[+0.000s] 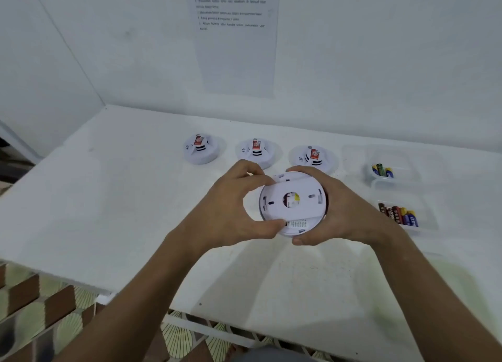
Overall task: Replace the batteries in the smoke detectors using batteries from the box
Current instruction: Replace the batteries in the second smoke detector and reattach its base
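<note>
Smoke detector [293, 202] in both hands' grip, left hand [233, 207], right hand [342, 209]; three detectors [255, 151] behind.

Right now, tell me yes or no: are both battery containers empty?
No: the far container holds a few batteries and the near container holds a larger bunch, both right of the held smoke detector.

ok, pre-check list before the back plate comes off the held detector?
1. Both hands on the detector: left hand and right hand grip its rim. ok
2. Back side faces the camera. ok
3. Back plate free to turn: cannot tell
4. Batteries within reach: near box and far box both hold some. ok
5. Which box holds fresh ones: cannot tell
6. Three other detectors stand clear in a row behind. ok
</note>
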`<control>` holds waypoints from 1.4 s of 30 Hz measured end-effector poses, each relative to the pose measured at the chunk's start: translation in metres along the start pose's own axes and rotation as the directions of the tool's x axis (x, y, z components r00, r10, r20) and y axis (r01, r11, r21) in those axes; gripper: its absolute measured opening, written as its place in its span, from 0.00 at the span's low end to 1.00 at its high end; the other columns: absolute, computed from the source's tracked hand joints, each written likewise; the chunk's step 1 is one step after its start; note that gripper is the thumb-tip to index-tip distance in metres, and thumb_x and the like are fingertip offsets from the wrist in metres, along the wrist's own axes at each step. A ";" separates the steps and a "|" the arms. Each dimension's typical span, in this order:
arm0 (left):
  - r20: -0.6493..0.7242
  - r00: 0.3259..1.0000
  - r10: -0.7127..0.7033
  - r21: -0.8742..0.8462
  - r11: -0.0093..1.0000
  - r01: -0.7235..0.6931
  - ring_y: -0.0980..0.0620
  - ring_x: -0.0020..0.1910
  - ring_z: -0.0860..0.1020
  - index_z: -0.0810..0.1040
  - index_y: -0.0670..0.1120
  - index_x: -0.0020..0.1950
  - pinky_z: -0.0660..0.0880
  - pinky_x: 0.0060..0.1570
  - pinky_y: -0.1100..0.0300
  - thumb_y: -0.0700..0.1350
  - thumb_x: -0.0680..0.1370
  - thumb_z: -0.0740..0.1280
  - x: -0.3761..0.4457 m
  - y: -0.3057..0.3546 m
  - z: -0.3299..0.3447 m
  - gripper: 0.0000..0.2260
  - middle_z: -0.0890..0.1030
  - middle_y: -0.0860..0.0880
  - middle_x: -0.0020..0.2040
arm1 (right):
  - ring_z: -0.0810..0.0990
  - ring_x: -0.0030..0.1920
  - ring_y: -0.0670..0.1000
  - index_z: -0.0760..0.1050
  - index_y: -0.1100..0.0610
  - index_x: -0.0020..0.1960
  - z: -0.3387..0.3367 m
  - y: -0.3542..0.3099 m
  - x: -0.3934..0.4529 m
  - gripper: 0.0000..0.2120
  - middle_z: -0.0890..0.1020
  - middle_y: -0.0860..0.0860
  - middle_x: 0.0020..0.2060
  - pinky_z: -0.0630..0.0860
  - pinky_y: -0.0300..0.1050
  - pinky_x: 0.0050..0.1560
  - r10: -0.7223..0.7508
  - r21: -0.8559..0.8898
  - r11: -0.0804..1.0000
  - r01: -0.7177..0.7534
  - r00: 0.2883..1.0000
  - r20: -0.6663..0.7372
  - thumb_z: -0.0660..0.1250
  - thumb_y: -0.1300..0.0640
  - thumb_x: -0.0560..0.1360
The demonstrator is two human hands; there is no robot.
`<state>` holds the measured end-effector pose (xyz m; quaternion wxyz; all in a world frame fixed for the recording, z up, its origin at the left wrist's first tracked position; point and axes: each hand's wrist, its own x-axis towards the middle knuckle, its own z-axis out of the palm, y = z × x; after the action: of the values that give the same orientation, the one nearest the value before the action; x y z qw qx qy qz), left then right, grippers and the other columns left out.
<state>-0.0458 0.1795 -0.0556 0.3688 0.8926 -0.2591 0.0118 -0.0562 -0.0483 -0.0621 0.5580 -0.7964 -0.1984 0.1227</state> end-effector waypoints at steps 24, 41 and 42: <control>0.193 0.979 -0.059 -0.194 0.976 0.097 0.62 0.49 0.78 0.72 0.63 0.68 0.76 0.47 0.69 0.56 0.69 0.75 -0.020 -0.028 -0.044 0.28 0.77 0.60 0.57 | 0.79 0.60 0.45 0.71 0.49 0.67 0.053 -0.027 0.020 0.43 0.78 0.43 0.59 0.81 0.45 0.55 0.022 -0.029 0.999 -0.024 0.997 -0.074 0.84 0.67 0.57; 0.130 0.988 -0.077 -0.389 0.913 0.122 0.53 0.55 0.80 0.76 0.54 0.67 0.80 0.46 0.62 0.50 0.68 0.79 -0.037 -0.033 -0.037 0.28 0.76 0.57 0.61 | 0.77 0.62 0.49 0.70 0.49 0.68 0.049 -0.030 0.028 0.42 0.78 0.45 0.60 0.81 0.54 0.55 -0.006 -0.055 0.998 0.007 1.000 0.024 0.83 0.66 0.59; 0.163 0.985 -0.048 -0.403 0.908 0.111 0.50 0.55 0.80 0.76 0.53 0.68 0.81 0.45 0.59 0.48 0.68 0.79 -0.036 -0.035 -0.039 0.29 0.76 0.54 0.61 | 0.77 0.62 0.50 0.70 0.49 0.68 0.047 -0.029 0.027 0.43 0.78 0.45 0.60 0.81 0.55 0.56 0.002 -0.034 0.999 -0.001 0.999 0.049 0.83 0.66 0.59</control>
<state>-0.0543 0.2426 -0.0577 0.5278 0.8032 -0.2463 -0.1248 -0.0568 0.0127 -0.0505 0.5394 -0.8025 -0.2135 0.1395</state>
